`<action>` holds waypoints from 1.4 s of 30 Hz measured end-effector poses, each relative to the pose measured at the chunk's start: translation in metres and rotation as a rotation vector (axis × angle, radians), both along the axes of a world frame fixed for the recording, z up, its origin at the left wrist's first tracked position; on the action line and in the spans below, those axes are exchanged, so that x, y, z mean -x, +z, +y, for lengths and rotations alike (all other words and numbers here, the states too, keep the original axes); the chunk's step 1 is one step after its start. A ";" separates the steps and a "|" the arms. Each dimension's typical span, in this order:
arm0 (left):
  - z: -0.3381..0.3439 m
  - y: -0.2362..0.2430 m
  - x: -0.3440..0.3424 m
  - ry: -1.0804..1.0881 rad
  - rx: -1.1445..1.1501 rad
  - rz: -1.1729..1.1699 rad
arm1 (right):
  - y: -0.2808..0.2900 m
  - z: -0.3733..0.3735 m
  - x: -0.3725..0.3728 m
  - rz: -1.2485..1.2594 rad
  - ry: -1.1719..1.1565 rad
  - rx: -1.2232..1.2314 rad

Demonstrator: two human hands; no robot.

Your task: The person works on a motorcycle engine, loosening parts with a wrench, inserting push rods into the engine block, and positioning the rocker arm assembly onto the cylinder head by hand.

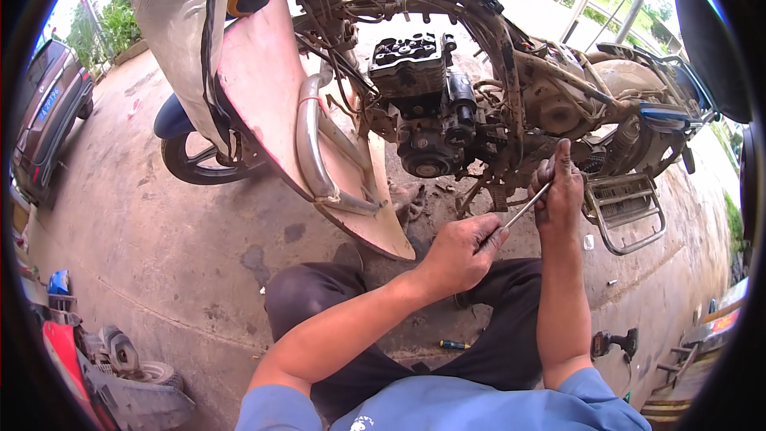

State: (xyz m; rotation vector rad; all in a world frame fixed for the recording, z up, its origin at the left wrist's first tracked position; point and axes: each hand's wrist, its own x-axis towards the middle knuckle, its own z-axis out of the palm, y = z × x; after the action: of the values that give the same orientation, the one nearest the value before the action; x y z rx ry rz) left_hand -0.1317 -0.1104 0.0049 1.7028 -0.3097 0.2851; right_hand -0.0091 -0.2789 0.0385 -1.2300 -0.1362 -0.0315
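Right of centre in the frame, a thin metal rod [527, 207] slants between the two hands. The left hand [464, 252] pinches its lower end between thumb and curled fingers; the right hand [557, 191], higher up, has its fingers folded around the upper end, thumb pointing up. A motorcycle [507, 72] with an exposed engine [415, 80] fills the upper centre. On the floor [207, 271], a drill [614, 343] lies at lower right.
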 end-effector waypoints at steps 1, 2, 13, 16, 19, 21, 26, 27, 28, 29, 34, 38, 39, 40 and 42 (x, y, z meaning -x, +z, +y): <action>-0.001 -0.001 0.002 -0.010 -0.003 -0.006 | 0.002 -0.006 -0.007 0.030 -0.024 -0.069; 0.000 -0.005 0.002 -0.022 -0.017 0.013 | 0.000 -0.007 -0.007 0.035 -0.019 -0.085; 0.015 -0.009 -0.006 0.225 -0.291 -0.171 | -0.046 0.051 0.048 -0.064 0.233 0.234; 0.019 -0.011 -0.012 0.175 -0.268 -0.181 | -0.034 0.038 0.042 -0.088 0.287 0.264; 0.015 -0.007 -0.009 0.127 -0.267 -0.188 | -0.021 0.018 0.027 0.035 0.198 0.164; 0.011 -0.003 -0.008 0.100 -0.280 -0.188 | -0.013 -0.001 0.013 0.090 0.175 -0.024; 0.009 -0.005 -0.007 0.046 -0.313 -0.219 | -0.011 -0.020 0.003 0.083 0.066 -0.094; 0.009 -0.004 -0.007 0.041 -0.313 -0.221 | -0.010 -0.023 0.001 0.100 0.005 -0.139; 0.009 0.000 -0.004 0.041 -0.279 -0.144 | -0.008 -0.028 0.000 0.118 -0.059 -0.185; 0.009 0.002 -0.002 0.042 -0.246 -0.069 | -0.015 -0.043 -0.012 0.090 0.033 -0.263; 0.015 -0.001 -0.003 0.065 -0.168 0.019 | -0.018 -0.038 0.002 0.043 0.077 -0.094; 0.021 -0.007 -0.004 0.060 -0.309 -0.039 | -0.018 -0.024 0.020 0.018 0.135 -0.034; 0.023 -0.007 -0.005 0.078 -0.317 -0.038 | -0.017 -0.024 0.018 -0.028 0.138 0.050; 0.022 -0.007 -0.005 0.094 -0.361 -0.026 | -0.018 -0.023 0.016 -0.075 0.143 0.133; 0.017 -0.011 -0.013 0.094 -0.401 0.047 | -0.029 -0.022 0.024 -0.086 0.239 0.259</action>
State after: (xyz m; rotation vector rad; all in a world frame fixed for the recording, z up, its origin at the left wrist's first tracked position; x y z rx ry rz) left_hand -0.1186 -0.0931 -0.0063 2.1206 -0.2644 0.2627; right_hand -0.0334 -0.3010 0.0097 -1.4636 -0.3707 0.1450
